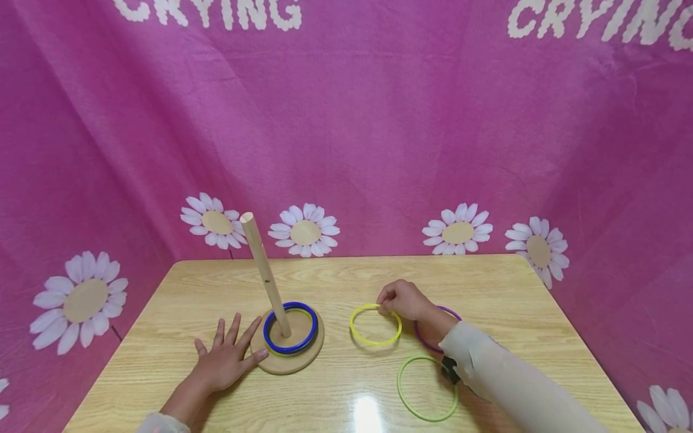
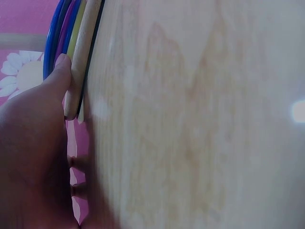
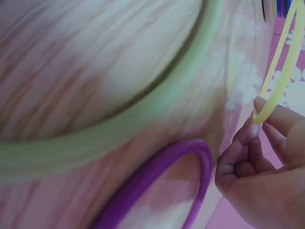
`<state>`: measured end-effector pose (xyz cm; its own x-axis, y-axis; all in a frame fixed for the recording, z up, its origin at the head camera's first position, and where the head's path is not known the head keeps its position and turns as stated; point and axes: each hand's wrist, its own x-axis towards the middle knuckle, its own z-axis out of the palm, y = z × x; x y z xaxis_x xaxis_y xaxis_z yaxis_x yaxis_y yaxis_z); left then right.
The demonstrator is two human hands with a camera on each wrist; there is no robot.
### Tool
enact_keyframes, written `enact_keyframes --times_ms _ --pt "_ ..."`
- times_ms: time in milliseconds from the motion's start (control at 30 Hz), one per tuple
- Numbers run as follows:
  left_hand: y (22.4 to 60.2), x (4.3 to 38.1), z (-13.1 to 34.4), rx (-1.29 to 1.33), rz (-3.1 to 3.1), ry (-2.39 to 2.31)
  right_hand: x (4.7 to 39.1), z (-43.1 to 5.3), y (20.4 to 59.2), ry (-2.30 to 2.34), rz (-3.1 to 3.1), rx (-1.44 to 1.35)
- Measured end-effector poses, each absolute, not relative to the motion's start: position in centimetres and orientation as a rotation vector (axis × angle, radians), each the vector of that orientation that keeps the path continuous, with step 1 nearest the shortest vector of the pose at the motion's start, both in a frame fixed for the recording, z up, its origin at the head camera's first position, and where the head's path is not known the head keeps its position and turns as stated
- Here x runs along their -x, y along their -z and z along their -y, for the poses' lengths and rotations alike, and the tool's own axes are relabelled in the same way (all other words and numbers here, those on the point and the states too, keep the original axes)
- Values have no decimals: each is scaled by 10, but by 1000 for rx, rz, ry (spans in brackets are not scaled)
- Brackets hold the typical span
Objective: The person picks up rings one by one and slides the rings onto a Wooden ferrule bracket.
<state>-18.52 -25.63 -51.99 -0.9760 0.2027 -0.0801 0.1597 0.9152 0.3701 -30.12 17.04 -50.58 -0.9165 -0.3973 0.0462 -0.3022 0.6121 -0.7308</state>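
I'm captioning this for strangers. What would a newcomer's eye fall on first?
Probably the vivid pink, daisy-printed cloth filling the background. Then the tall wooden post, left of centre on the table, and, right of it, the yellow ring pinched in the right grip.

I can see a long right sleeve point(image 1: 520, 382) in pale off-white leaning to beige, plain and softly creased, with an uneven edge near the wrist. By its lower side sits a small black piece point(image 1: 450, 369), blocky in outline, its details too small to make out from here. Of the left sleeve point(image 1: 162, 423) only a whitish end shows.
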Motion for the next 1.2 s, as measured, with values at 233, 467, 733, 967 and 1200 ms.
enact_keyframes --times_ms 233,467,733,967,1200 --pt "518 183 255 -271 -2949 -567 303 -160 492 1209 -2702 597" --pt "520 184 256 -275 -2941 -587 308 -141 463 1232 -2726 641" --pt "520 185 256 -255 -2925 -553 312 -119 424 1350 -2707 654" --pt "518 184 255 -261 -2936 -552 315 -101 383 1486 -2722 663" --pt "518 185 256 -258 -2933 -543 315 -87 345 1624 -2727 628"
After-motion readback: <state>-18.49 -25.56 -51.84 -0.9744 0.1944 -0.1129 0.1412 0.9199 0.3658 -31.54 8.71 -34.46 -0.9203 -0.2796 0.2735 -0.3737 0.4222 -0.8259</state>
